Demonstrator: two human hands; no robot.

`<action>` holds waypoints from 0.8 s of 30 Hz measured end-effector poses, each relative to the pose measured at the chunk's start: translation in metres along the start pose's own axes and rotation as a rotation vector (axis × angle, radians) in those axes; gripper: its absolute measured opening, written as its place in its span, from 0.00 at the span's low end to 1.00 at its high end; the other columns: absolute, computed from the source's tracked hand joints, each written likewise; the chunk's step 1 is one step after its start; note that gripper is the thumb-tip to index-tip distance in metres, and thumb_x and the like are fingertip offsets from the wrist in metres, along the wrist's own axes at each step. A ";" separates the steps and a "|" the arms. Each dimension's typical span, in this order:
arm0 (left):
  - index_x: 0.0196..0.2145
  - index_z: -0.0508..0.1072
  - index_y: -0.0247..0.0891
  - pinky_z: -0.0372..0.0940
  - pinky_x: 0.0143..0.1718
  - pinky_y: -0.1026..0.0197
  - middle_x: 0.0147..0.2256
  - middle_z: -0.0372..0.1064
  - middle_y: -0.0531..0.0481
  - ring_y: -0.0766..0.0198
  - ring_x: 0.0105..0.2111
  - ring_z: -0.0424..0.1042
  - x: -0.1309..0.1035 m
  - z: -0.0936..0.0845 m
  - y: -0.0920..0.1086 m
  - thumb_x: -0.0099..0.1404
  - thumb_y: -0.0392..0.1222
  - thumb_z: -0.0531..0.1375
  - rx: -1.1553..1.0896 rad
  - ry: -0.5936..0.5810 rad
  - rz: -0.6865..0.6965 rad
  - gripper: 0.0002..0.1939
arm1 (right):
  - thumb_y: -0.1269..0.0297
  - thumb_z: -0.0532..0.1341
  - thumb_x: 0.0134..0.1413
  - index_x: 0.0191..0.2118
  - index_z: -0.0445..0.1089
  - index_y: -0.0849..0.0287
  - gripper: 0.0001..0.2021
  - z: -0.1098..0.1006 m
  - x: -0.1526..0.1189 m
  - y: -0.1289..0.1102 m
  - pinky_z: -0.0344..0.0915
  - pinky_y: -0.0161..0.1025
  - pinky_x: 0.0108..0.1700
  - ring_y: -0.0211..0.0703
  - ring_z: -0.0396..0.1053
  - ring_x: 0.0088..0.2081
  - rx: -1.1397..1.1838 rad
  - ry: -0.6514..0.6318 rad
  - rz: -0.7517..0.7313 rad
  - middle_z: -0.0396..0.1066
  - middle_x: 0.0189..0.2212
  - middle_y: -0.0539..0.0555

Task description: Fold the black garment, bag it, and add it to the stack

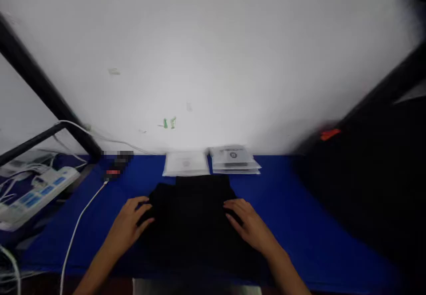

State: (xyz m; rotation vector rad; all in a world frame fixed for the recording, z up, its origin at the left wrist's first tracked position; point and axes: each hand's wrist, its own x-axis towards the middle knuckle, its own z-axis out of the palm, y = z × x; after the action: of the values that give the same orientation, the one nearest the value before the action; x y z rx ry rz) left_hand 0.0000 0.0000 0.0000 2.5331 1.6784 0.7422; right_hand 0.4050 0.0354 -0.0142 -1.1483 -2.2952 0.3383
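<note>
Cloth (193, 224): one, black. Laid flat at the centre of the clock, on the blue table (282, 206). A narrower band is formed at its 12 o'clock end; the 6 o'clock end is lost in shadow. The main body is set between the two hands, clear of both palms.

Left hand (127, 220): placed palm down at 9 o'clock, its fingertips set on the cloth's edge. The fingers are loosely spread and bent, with the thumb held apart from them.

Right hand (250, 225): placed palm down at 3 o'clock, its fingertips set on the opposite edge. Fingers and thumb are parted, and dark cloth is seen between them. Whether any layer is tucked under either hand cannot be told.

White packet (186, 164): laid flat at 12 o'clock, just beyond the band.

Printed packets (234, 158): stacked at 1 o'clock, beside the white one; a round dark mark is borne on the top.

Pixelated item (118, 164): dark, with a red patch, placed at 10 o'clock. A white cable (78, 224) is run from its near end toward 8 o'clock.

Power strip (46, 193): white and blue, found between 9 and 10 o'clock.

Dark mass (366, 188): blurred, spread across 2 to 3 o'clock; an orange patch (330, 134) is shown at 2.

Wall (233, 73): white, beyond the packets, marked with green scraps (169, 123) between 11 and 12.
</note>
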 end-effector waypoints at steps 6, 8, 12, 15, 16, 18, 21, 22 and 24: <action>0.44 0.70 0.41 0.67 0.45 0.50 0.41 0.70 0.45 0.51 0.42 0.72 0.000 0.000 0.006 0.62 0.54 0.61 -0.042 -0.030 -0.274 0.17 | 0.66 0.56 0.64 0.50 0.67 0.55 0.11 -0.006 0.003 -0.002 0.67 0.52 0.51 0.50 0.69 0.49 -0.002 0.013 0.011 0.72 0.47 0.58; 0.42 0.70 0.40 0.67 0.44 0.50 0.40 0.71 0.46 0.51 0.42 0.72 0.000 -0.002 0.008 0.60 0.55 0.62 -0.038 -0.051 -0.381 0.18 | 0.65 0.56 0.64 0.49 0.68 0.55 0.10 -0.007 0.004 -0.003 0.67 0.52 0.51 0.50 0.69 0.49 -0.004 0.016 0.014 0.72 0.47 0.58; 0.36 0.70 0.41 0.64 0.38 0.54 0.34 0.70 0.48 0.51 0.38 0.70 0.001 -0.008 0.011 0.58 0.58 0.61 -0.007 -0.117 -0.540 0.17 | 0.65 0.56 0.64 0.49 0.68 0.55 0.10 -0.007 0.006 -0.005 0.67 0.52 0.51 0.50 0.70 0.49 -0.005 0.010 0.019 0.72 0.47 0.58; 0.26 0.68 0.41 0.62 0.35 0.57 0.28 0.68 0.50 0.53 0.34 0.69 0.004 -0.014 0.008 0.58 0.59 0.58 -0.062 -0.195 -0.550 0.17 | 0.65 0.55 0.64 0.49 0.68 0.55 0.10 -0.008 0.006 -0.005 0.67 0.53 0.51 0.50 0.70 0.49 -0.001 0.009 0.021 0.73 0.46 0.58; 0.24 0.66 0.41 0.61 0.34 0.57 0.27 0.67 0.51 0.54 0.33 0.68 0.005 -0.017 0.007 0.58 0.59 0.58 -0.091 -0.212 -0.536 0.18 | 0.65 0.55 0.64 0.49 0.68 0.56 0.10 -0.008 0.006 -0.006 0.67 0.53 0.51 0.51 0.70 0.49 0.001 0.010 0.021 0.73 0.46 0.59; 0.22 0.65 0.41 0.60 0.31 0.59 0.25 0.65 0.52 0.57 0.29 0.67 0.007 -0.024 0.003 0.58 0.60 0.56 -0.153 -0.234 -0.537 0.19 | 0.65 0.55 0.64 0.49 0.67 0.56 0.10 -0.009 0.006 -0.007 0.67 0.54 0.52 0.51 0.70 0.49 0.006 0.012 0.024 0.72 0.47 0.59; 0.25 0.64 0.41 0.58 0.26 0.61 0.22 0.62 0.56 0.61 0.23 0.64 0.014 -0.038 -0.001 0.59 0.60 0.54 -0.232 -0.222 -0.617 0.19 | 0.65 0.55 0.64 0.50 0.67 0.55 0.11 -0.009 0.005 -0.009 0.65 0.55 0.54 0.51 0.69 0.51 0.022 -0.006 0.011 0.71 0.49 0.60; 0.26 0.64 0.42 0.58 0.25 0.62 0.22 0.62 0.56 0.61 0.23 0.64 0.017 -0.043 0.000 0.58 0.60 0.55 -0.240 -0.185 -0.643 0.18 | 0.65 0.56 0.63 0.51 0.66 0.55 0.11 -0.009 0.005 -0.011 0.65 0.55 0.55 0.51 0.68 0.52 0.033 -0.021 -0.004 0.70 0.50 0.60; 0.31 0.66 0.42 0.60 0.26 0.62 0.24 0.64 0.57 0.61 0.24 0.66 0.026 -0.048 0.006 0.57 0.57 0.57 -0.229 -0.043 -0.689 0.16 | 0.66 0.57 0.62 0.52 0.66 0.55 0.13 -0.009 0.005 -0.013 0.65 0.54 0.56 0.51 0.67 0.54 0.059 -0.059 -0.036 0.68 0.52 0.61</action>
State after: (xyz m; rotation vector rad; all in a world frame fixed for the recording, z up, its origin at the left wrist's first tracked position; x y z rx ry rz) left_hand -0.0054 0.0090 0.0540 1.6321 2.1038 0.7386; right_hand 0.3995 0.0316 0.0011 -1.0804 -2.3375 0.4280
